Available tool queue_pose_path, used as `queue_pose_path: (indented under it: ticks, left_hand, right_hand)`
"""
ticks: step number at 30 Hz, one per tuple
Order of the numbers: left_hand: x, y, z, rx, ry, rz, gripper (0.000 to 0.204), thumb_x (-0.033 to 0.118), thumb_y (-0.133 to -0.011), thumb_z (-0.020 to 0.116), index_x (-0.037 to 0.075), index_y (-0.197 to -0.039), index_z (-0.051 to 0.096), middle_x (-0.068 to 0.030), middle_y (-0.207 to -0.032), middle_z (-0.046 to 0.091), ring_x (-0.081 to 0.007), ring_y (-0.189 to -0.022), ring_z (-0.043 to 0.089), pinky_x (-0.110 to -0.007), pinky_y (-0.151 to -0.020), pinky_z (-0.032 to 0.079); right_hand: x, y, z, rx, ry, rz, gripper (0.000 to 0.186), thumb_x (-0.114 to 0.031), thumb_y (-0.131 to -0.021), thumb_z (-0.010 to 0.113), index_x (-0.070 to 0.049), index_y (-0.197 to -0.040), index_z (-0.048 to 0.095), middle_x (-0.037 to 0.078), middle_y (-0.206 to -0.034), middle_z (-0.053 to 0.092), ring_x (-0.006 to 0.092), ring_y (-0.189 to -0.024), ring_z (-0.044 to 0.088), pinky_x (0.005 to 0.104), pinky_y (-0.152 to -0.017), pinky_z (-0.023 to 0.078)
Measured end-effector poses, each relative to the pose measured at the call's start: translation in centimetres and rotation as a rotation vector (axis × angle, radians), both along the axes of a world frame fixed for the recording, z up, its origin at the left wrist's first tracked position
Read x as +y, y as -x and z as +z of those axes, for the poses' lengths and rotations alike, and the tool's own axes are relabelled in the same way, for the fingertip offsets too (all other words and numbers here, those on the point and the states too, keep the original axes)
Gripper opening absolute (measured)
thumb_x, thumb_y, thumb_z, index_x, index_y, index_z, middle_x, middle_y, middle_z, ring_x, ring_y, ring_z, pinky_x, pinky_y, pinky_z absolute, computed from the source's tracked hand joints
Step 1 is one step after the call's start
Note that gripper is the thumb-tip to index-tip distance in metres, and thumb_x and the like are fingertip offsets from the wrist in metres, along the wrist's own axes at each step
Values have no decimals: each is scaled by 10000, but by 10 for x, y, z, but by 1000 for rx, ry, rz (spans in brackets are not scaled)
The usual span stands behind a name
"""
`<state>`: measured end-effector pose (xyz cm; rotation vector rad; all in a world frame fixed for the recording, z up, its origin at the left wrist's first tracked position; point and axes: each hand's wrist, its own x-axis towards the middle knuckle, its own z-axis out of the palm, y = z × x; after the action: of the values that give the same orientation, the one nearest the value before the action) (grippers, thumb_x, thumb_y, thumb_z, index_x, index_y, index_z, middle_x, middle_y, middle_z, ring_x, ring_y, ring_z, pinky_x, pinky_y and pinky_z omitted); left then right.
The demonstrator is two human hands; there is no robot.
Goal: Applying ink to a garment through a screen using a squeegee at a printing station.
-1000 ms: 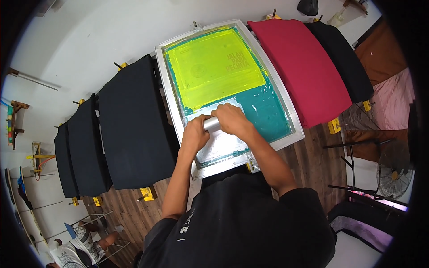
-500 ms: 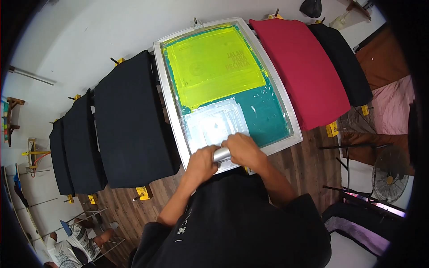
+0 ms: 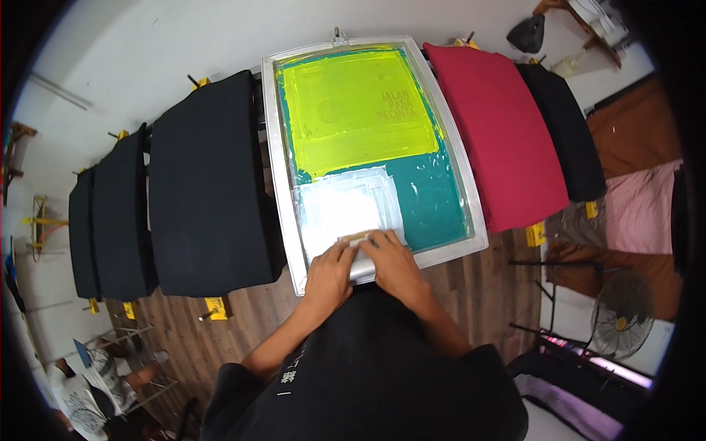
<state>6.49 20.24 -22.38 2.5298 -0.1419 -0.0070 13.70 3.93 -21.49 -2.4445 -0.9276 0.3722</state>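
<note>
Apparently for even control, the left hand and right hand grip the silver squeegee from either side at the near end of the framed screen, its tilt hard to judge.

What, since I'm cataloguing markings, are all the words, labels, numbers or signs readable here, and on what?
I won't copy wording, only locate it.
Yellow-green area: three lines of darker capitals, legible.
Black shirt: pale characters, too small to read surely.
Yellow bracket: dark marks, too small.
Co-worker's white shirt: print, too blurred.
</note>
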Motion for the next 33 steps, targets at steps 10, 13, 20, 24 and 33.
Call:
queue_pose_path:
  ticks: [10, 13, 20, 24, 33]
  left_hand:
    - [63, -119, -6, 211, -14, 79, 306, 77, -700, 662, 70, -1003, 703, -212, -903, 702, -372, -864, 689, -452, -791, 557]
    - [65, -140, 5, 273, -99, 96, 296, 58, -699, 672, 49, -990, 727, -232, -905, 699, -371, -859, 691, -427, -799, 560]
    - [50, -121, 2, 160, -122, 47, 357, -63, -679, 625, 25, -1011, 723, -246, -858, 693, -387, -807, 691, -420, -775, 564]
    - [35, -88, -14, 67, -82, 84, 344, -38, -674, 654, 58, -998, 718, -219, -835, 694, -376, -780, 689, -433, -734, 564]
    - [16, -30, 1, 270, -19, -20, 353, -10, -653, 661, 56, -993, 726, -226, -844, 696, -399, -793, 682, -451, -768, 560]
  right_hand:
    - [61, -129, -1, -29, 199, 169, 279, -51, -688, 673, -125, -954, 710, 182, -882, 696, 369, -854, 676, 465, -767, 537]
    - [72, -153, 0, 18, 261, 231, 331, -47, -660, 656, -124, -976, 718, 171, -906, 710, 370, -852, 682, 450, -776, 548]
    - [59, -123, -2, 3, 203, 88, 348, 8, -636, 644, -71, -965, 726, 189, -916, 709, 363, -873, 683, 446, -797, 544]
    - [43, -87, -1, -87, 105, 90, 234, 2, -675, 673, -40, -900, 723, 209, -866, 679, 387, -870, 653, 462, -787, 533]
    - [16, -33, 5, 67, 203, 159, 329, 30, -633, 658, -73, -938, 727, 195, -884, 686, 389, -866, 657, 463, -806, 530]
